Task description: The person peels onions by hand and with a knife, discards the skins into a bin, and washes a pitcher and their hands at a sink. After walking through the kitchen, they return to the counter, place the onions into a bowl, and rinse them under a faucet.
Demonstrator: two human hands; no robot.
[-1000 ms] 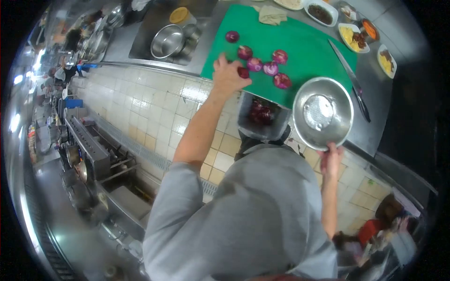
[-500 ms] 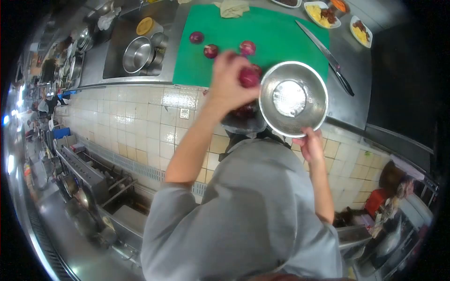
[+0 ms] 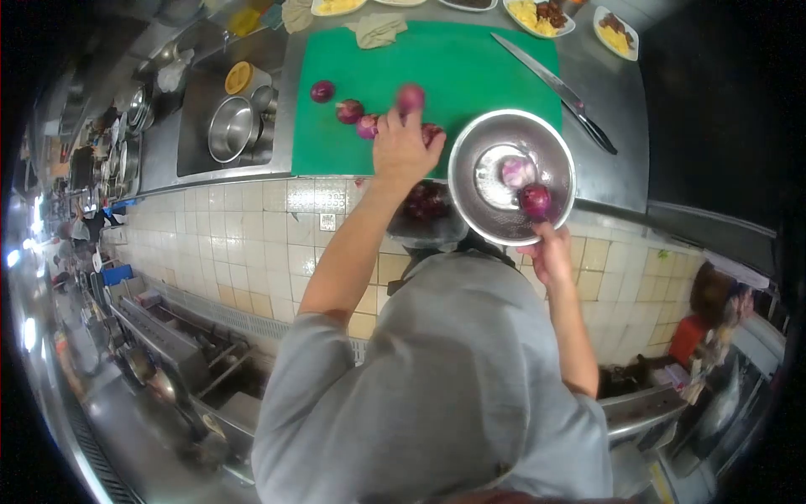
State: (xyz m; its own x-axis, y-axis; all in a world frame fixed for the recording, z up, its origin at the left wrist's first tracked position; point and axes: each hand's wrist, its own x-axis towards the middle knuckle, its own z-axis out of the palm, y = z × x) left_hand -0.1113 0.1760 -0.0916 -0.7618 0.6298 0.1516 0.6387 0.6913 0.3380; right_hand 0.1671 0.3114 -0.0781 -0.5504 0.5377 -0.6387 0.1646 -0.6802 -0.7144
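Note:
My right hand [image 3: 550,254] grips the near rim of a steel bowl [image 3: 470,141], tilted so its inside shows. Inside lie a pale purple onion [image 3: 518,172] and a darker red onion [image 3: 535,200]. My left hand [image 3: 403,154] reaches over the green cutting board [image 3: 470,67], fingers spread among red onions. A blurred onion [image 3: 410,98] is at its fingertips, and another onion [image 3: 431,133] shows between fingers and thumb. Close by on the left sit an onion [image 3: 368,126], a second onion [image 3: 349,111] and, farther off, a third onion [image 3: 322,91].
A knife [image 3: 554,84] lies across the board's right edge. Below the counter edge hangs a dark bag-like container [image 3: 424,214] with dark red contents. A folded cloth [image 3: 378,29] and plates of food [image 3: 541,18] stand at the back. Left is a sink [image 3: 193,126] with a steel pot [image 3: 233,128].
The onion my left hand held has left it, and two onions now lie in the formerly empty bowl. My left hand has moved back over the board's onions. The view has shifted slightly.

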